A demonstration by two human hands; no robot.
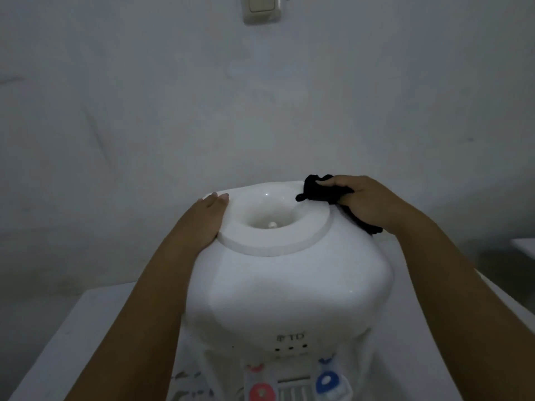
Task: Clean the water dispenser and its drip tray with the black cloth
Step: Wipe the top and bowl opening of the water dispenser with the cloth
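Observation:
A white water dispenser (289,285) stands on a white counter, seen from above, with a round bottle well in its top. My right hand (364,204) grips the black cloth (321,191) against the well's far right rim; a tail of cloth hangs under the hand. My left hand (208,218) rests flat with straight fingers on the left shoulder of the dispenser top. At the bottom of the view are a red tap (262,392), a blue tap (327,382) and the grilled drip tray (293,392) between them.
The white counter (86,328) runs left and right of the dispenser. A pale wall stands close behind, with a light switch (262,8) at the top. A pale object's edge (524,247) shows at the far right.

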